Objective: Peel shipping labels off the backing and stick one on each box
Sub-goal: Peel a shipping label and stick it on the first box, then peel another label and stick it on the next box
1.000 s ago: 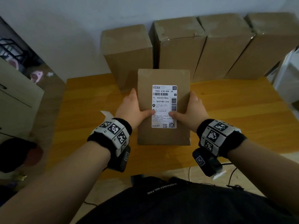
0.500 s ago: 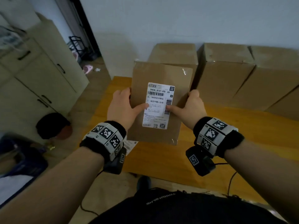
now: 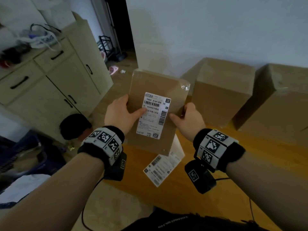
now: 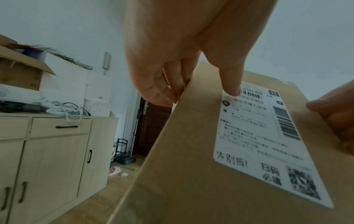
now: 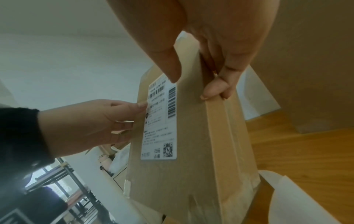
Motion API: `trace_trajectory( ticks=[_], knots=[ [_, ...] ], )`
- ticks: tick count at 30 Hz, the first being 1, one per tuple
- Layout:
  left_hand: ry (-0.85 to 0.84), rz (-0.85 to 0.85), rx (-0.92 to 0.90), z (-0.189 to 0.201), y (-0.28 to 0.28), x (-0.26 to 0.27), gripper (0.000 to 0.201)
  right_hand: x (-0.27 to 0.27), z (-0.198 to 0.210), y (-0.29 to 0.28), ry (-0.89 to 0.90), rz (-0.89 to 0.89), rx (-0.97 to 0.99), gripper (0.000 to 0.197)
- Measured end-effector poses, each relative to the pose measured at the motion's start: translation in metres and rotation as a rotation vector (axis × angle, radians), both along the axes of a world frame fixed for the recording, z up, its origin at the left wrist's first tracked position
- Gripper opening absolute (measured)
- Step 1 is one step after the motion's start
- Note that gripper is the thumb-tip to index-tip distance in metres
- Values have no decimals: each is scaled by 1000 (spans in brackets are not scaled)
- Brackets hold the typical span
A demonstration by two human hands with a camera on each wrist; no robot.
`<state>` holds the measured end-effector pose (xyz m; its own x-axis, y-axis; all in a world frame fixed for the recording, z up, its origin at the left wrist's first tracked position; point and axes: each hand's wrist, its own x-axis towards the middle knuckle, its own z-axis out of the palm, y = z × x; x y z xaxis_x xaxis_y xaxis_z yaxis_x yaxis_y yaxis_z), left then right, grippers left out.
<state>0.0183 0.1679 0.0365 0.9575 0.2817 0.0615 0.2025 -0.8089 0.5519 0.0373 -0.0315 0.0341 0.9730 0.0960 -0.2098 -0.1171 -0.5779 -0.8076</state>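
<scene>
Both hands hold a flat brown cardboard box (image 3: 150, 85) in the air above the left end of the wooden table (image 3: 250, 164). A white shipping label (image 3: 154, 115) with barcodes is stuck on its top face. My left hand (image 3: 121, 114) grips the box's left edge, thumb on the label's left side. My right hand (image 3: 188, 119) grips the right edge, thumb near the label's right side. In the left wrist view the label (image 4: 268, 144) fills the box face (image 4: 182, 166); in the right wrist view the box (image 5: 191, 174) and label (image 5: 161, 121) show upright. A sheet of labels (image 3: 163, 167) lies on the table under the box.
Two plain brown boxes (image 3: 221, 90) (image 3: 276, 104) stand at the table's back against the wall. A beige cabinet (image 3: 50, 84) with clutter on top stands to the left, with a dark doorway (image 3: 116, 22) beyond. A black round object (image 3: 75, 125) sits on the floor.
The labelled box has been lifted off the table and carried left, toward the table's left end. Both hands keep their hold. The view has swung left to show the cabinet.
</scene>
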Motion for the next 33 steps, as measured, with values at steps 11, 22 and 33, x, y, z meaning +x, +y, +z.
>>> trace_trajectory(
  ticks=[11,22,33],
  knots=[
    [129,-79,-174,-29,21,103,62,79,-19,35,65,-92,-124,56],
    [216,-134,-196,-57,22,156,64,117,-39,40,131,-131,-195,66],
    [313,-104,-153,-64,22,145,65,106,-49,29,148,-119,-203,47]
  ],
)
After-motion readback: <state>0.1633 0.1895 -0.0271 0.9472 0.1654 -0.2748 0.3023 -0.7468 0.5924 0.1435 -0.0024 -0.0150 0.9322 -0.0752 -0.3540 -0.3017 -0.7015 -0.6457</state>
